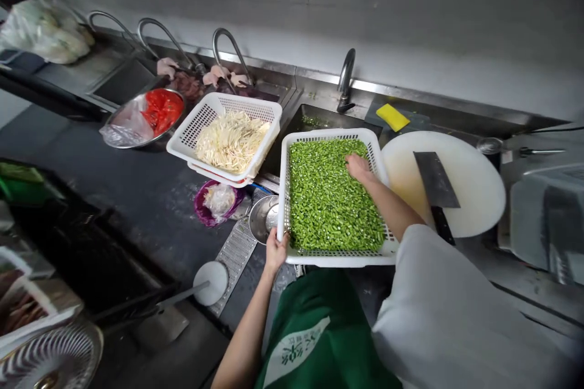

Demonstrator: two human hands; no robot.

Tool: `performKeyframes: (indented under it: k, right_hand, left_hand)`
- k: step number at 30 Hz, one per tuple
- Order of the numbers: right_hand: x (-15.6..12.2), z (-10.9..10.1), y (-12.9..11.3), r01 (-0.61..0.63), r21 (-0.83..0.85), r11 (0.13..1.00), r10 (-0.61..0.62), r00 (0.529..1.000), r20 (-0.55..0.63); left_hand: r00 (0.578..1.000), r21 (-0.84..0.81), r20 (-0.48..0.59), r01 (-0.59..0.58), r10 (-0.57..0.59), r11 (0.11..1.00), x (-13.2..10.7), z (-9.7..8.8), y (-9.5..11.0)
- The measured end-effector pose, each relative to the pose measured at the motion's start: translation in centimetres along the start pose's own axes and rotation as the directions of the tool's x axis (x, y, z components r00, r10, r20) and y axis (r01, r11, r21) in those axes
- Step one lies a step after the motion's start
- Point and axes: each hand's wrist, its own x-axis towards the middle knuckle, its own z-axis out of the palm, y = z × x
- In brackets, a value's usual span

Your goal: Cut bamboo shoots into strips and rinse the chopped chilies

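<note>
A white plastic basket (283, 194) is full of chopped green vegetable pieces (333, 206) that look like cut beans. My left hand (276, 250) grips its near left corner, fingers wrapped round the rim. Over on the basket's right side, my right hand (358, 167) reaches down onto the green pieces with its fingers curled in among them, and the fingertips are hidden. Beneath the basket's far edge lies a dark sink (303, 118). Right beside the basket, a cleaver (435, 179) rests flat on a round white cutting board (479, 194).
Left of the basket stands another white basket (269, 112) of pale shreds. Beyond it sits a metal bowl (179, 124) with red food and plastic. A purple basket (201, 206), a metal pot (260, 219), a tap (347, 79) and a yellow sponge (392, 117) are close by.
</note>
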Motion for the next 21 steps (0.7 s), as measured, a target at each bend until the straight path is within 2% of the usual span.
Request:
performKeyframes:
  k: [5,8,12,14,15,17,19,21]
  right_hand:
    - [0.5,0.8,1.2,0.078,-0.027,0.997,-0.077,0.996,0.043]
    - [0.4,0.6,1.7,0.154,0.001,0.988,-0.154,0.988,-0.004]
    - [0.7,0.0,1.9,0.217,0.164,0.962,-0.200,0.973,-0.115]
    - [0.3,0.0,1.4,0.248,0.236,0.940,-0.229,0.968,-0.104]
    - [-0.3,0.1,1.0,0.290,0.271,0.918,-0.282,0.957,-0.069]
    - [-2.1,0.9,0.0,0.390,0.355,0.850,-0.439,0.896,0.065]
    - [-4.4,2.0,-0.9,0.463,0.424,0.779,-0.587,0.776,0.230]
    - [-6.7,3.1,-1.5,0.507,0.421,0.752,-0.648,0.683,0.337]
  left_hand:
    - [1.000,0.048,-0.015,0.026,-0.025,0.999,-0.4,-0.3,0.8]
    - [0.998,0.055,-0.023,0.057,-0.056,0.997,-0.6,-0.5,1.0]
    - [0.995,0.073,-0.035,0.091,-0.088,0.993,-0.7,-0.5,1.0]
    - [0.996,0.076,-0.035,0.089,-0.087,0.993,-0.8,-0.5,1.1]
    - [0.996,0.077,-0.037,0.087,-0.084,0.993,-0.8,-0.5,1.2]
    - [0.995,0.082,-0.044,0.088,-0.085,0.993,-0.9,-0.5,1.4]
    - [0.994,0.082,-0.050,0.101,-0.097,0.992,-1.0,-0.4,1.7]
    - [0.992,0.071,-0.052,0.121,-0.118,0.990,-1.0,-0.3,2.0]
